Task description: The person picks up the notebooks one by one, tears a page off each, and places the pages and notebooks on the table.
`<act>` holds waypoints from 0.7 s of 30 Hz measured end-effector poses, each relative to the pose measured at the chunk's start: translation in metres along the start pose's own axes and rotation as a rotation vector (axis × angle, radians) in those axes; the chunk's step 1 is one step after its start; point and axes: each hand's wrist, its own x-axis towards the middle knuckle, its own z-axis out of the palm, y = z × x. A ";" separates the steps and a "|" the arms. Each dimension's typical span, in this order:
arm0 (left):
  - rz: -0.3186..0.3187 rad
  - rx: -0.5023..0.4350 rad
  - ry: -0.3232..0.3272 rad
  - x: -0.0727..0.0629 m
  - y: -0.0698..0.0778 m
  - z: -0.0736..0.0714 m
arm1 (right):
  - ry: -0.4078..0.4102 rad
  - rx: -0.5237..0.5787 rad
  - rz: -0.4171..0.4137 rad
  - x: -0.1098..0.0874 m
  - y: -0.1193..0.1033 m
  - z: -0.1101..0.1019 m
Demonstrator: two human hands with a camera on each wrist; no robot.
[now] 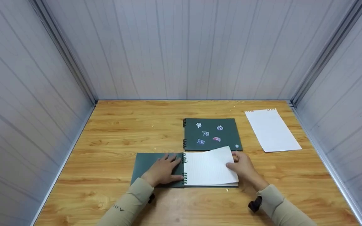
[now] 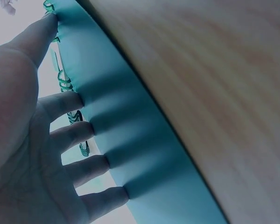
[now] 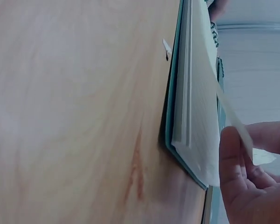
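Observation:
A spiral notebook with a dark green cover [image 1: 143, 166] lies spread on the wooden table, its lined white pages to the right of the rings. My left hand [image 1: 163, 171] rests on the turned-back cover, fingers spread, with the fingertips on the green surface close to the wire rings [image 2: 65, 80]. At the right edge, my right hand [image 1: 244, 166] pinches the far corner of the top page [image 1: 211, 166] between thumb and fingers. That corner is lifted and bent up from the page stack [image 3: 184, 93] beneath it, as the right wrist view shows.
Just behind lies a second green spiral notebook [image 1: 212, 133], closed, with several small stickers on its cover. A loose white sheet [image 1: 273, 130] with torn ring holes is at the back right. Small paper scraps dot the table. Pale panel walls [image 1: 184, 50] enclose the back and sides.

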 end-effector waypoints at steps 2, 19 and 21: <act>-0.002 0.000 -0.004 0.000 0.000 0.000 | 0.000 0.016 0.009 0.002 0.002 -0.001; -0.007 0.018 -0.018 0.001 0.000 -0.002 | -0.067 -0.030 0.133 0.004 0.010 -0.007; -0.005 0.015 -0.014 0.000 0.000 -0.001 | -0.082 -0.016 0.140 0.003 0.010 -0.008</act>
